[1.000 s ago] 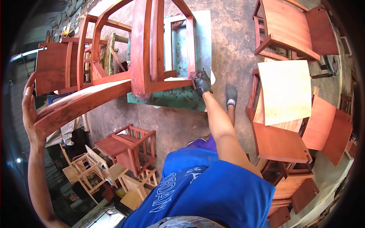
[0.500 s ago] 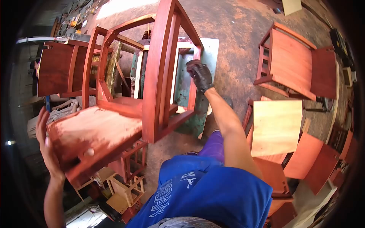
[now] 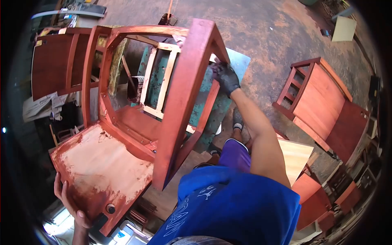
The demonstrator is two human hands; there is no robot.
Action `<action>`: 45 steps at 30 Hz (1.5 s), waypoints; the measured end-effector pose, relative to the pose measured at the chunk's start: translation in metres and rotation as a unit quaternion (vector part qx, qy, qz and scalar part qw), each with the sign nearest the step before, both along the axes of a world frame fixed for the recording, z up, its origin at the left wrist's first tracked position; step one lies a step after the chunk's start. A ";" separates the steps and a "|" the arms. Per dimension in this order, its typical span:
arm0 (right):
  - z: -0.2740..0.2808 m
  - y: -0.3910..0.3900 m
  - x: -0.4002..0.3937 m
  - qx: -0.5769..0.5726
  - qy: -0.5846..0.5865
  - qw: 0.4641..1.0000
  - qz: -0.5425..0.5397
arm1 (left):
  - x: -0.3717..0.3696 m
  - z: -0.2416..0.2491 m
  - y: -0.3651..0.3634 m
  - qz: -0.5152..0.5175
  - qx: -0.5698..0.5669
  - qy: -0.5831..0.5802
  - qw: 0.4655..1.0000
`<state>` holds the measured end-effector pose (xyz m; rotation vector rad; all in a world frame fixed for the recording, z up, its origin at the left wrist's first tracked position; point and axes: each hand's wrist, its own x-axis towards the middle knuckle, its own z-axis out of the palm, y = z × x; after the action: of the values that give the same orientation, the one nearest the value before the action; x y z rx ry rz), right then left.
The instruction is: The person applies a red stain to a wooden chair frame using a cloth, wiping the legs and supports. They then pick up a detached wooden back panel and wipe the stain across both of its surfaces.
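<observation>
A wooden chair (image 3: 175, 110), stained reddish brown, lies tipped in front of me with its legs and rails upward. Its pale, partly stained panel (image 3: 108, 157) spreads toward my left side, with a round dark hole near the lower edge. My bare left hand (image 3: 71, 202) holds that panel by its outer edge, fingers along the side and thumb lower down. In a black glove, my right hand (image 3: 225, 77) is closed on a dark rag, largely hidden by the fingers, against the far leg frame. Dark stain smears the glove.
Beneath the chair is a green, stain-spotted board (image 3: 204, 102) and a pale wooden frame (image 3: 163, 81). A dark container (image 3: 134, 90) stands beside it. Another stained chair (image 3: 322, 102) lies at right, near a pale panel (image 3: 296, 159). A stained chair (image 3: 57, 65) is at far left.
The chair has turned and its panel has swung lower, my left hand going down with it. My gloved right hand has shifted slightly right along the leg frame. The view has moved too.
</observation>
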<state>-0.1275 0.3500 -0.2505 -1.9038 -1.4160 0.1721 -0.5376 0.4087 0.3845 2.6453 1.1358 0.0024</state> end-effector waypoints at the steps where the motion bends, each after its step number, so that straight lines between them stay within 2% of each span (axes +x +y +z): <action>1: 0.034 -0.004 -0.001 -0.106 0.018 0.994 -0.010 | 0.000 0.002 0.000 -0.005 0.006 0.013 1.000; 2: 0.052 -0.006 -0.001 -0.212 0.035 0.976 -0.023 | -0.001 0.004 -0.001 -0.001 0.006 0.014 1.000; 3: -0.022 0.002 -0.009 0.002 -0.072 0.997 -0.005 | -0.001 0.004 -0.002 0.006 0.007 0.003 1.000; 4: -0.014 0.005 -0.008 -0.002 -0.075 0.997 -0.007 | 0.000 0.001 -0.002 0.010 0.005 -0.010 1.000; 6: 0.008 0.020 -0.013 -0.127 -0.309 0.942 -0.008 | 0.002 -0.004 -0.001 0.011 -0.003 -0.027 1.000; 7: -0.023 0.030 0.002 -0.140 -0.186 0.973 0.010 | 0.000 -0.004 -0.001 0.008 -0.005 -0.031 0.999; 8: -0.040 0.027 0.004 -0.140 -0.184 0.973 0.008 | -0.003 -0.003 0.001 0.006 -0.005 -0.035 0.999; 9: -0.049 0.027 0.011 -0.080 0.083 0.993 0.000 | -0.007 -0.004 0.002 0.001 -0.018 -0.045 0.999; 11: -0.004 -0.002 0.017 -0.128 -0.048 0.991 -0.007 | -0.003 0.000 0.001 -0.005 -0.005 -0.026 1.000; 12: 0.004 -0.014 0.022 -0.129 -0.059 0.990 -0.001 | -0.001 -0.001 0.002 -0.017 0.017 -0.013 1.000; 14: 0.017 -0.048 0.040 -0.249 -0.078 0.965 0.017 | 0.001 0.000 0.002 -0.016 0.030 -0.007 0.999; 15: 0.034 -0.071 0.045 -0.230 -0.074 0.970 0.005 | 0.002 0.003 0.001 -0.015 0.038 -0.001 0.999; 18: 0.118 -0.120 0.045 -0.263 -0.111 0.958 0.027 | 0.003 0.006 0.001 -0.018 0.075 0.015 0.997; 20: 0.135 -0.160 0.056 -0.207 0.033 0.973 -0.098 | 0.001 0.004 0.003 -0.034 0.078 -0.002 0.996; 23: 0.135 -0.221 0.090 -0.226 0.068 0.968 -0.090 | 0.000 0.009 0.004 -0.030 0.094 0.003 0.995; 25: 0.123 -0.252 0.126 -0.233 0.260 0.915 -0.201 | 0.003 0.012 0.002 -0.016 0.094 0.033 0.995; 26: 0.133 -0.251 0.146 -0.271 0.131 0.944 -0.134 | 0.004 0.013 0.001 -0.004 0.094 0.036 0.995; 28: 0.159 -0.248 0.184 -0.291 -0.174 0.940 -0.032 | 0.008 0.009 0.004 0.053 0.080 -0.021 0.995; 29: 0.127 -0.234 0.217 -0.266 0.088 0.959 -0.035 | 0.011 0.006 0.005 0.093 0.085 -0.031 0.991; 30: 0.094 -0.222 0.251 -0.107 0.491 0.861 -0.078 | 0.020 0.002 0.004 0.136 0.100 -0.055 0.984; 31: 0.061 -0.210 0.284 -0.001 0.674 0.723 -0.150 | 0.020 -0.001 0.006 0.162 0.123 -0.038 0.978; 32: 0.023 -0.189 0.321 -0.015 0.652 0.753 -0.089 | 0.018 0.001 0.007 0.187 0.143 -0.013 0.972; 33: 0.052 -0.157 0.337 -0.036 0.717 0.696 -0.012 | 0.022 0.001 0.006 0.217 0.156 -0.004 0.963; 35: 0.146 -0.092 0.345 -0.090 0.695 0.714 -0.002 | 0.029 0.004 0.004 0.254 0.178 0.031 0.950; 36: 0.172 -0.065 0.356 -0.045 0.696 0.713 -0.070 | 0.040 0.006 0.003 0.296 0.192 0.037 0.935; 37: 0.182 -0.038 0.374 -0.107 0.624 0.772 -0.050 | 0.050 0.011 0.000 0.303 0.219 0.059 0.926; 39: 0.210 0.006 0.391 -0.111 0.642 0.759 0.008 | 0.068 0.020 -0.011 0.325 0.287 0.105 0.895; 40: 0.199 0.022 0.406 -0.061 0.754 0.653 0.041 | 0.085 0.019 -0.018 0.315 0.306 0.046 0.897; 42: 0.188 0.034 0.432 -0.050 0.741 0.667 0.065 | 0.109 0.023 -0.042 0.329 0.351 0.079 0.873; 43: 0.195 0.044 0.431 -0.044 0.623 0.770 0.133 | 0.137 0.019 -0.051 0.338 0.362 0.047 0.868; 44: 0.201 0.057 0.428 -0.039 0.621 0.768 0.149 | 0.156 0.018 -0.063 0.355 0.350 0.007 0.867; 45: 0.208 0.063 0.425 -0.036 0.682 0.716 0.144 | 0.160 0.024 -0.072 0.336 0.361 0.030 0.869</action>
<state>0.2971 0.4133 -0.0429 -0.9694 -0.5692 1.4532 -0.3777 0.3366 0.4086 2.6160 2.4026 0.5849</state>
